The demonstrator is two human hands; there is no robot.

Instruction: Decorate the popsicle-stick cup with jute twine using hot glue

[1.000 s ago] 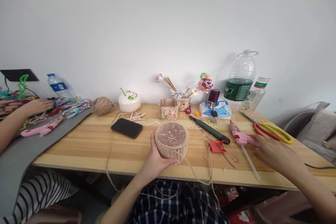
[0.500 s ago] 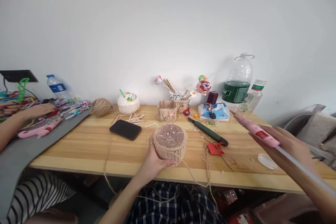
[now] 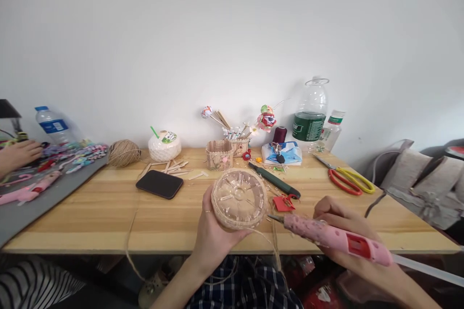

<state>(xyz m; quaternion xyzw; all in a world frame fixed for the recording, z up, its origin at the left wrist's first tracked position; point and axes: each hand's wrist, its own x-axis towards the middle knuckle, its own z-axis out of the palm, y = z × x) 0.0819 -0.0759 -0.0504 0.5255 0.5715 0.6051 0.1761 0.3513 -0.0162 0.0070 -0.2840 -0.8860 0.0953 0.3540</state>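
My left hand (image 3: 213, 239) is wrapped round the side of a round container (image 3: 239, 198). Its clear ribbed plastic face is tilted toward me, and twine runs round its rim. A loose strand of twine (image 3: 266, 237) trails from the container down to the right. In my right hand (image 3: 339, 231) is a pink hot glue gun (image 3: 333, 236), a clear glue stick (image 3: 424, 269) coming out of its back end. The metal nozzle points left, close to the container's right edge; whether it touches the twine I cannot tell.
Across the wooden table (image 3: 108, 222) are a phone (image 3: 159, 184), wooden sticks (image 3: 174, 168), a twine ball (image 3: 123, 153), a white coconut (image 3: 165, 147), a small stick basket (image 3: 219, 155), a green utility knife (image 3: 274, 179), scissors (image 3: 348, 178) and a large bottle (image 3: 310, 120). At left, another person's hand (image 3: 21, 154) works.
My right hand has brought the glue gun leftward and down to the container. The container is tipped further, its clear face turned more toward me. Scissors now show at right.
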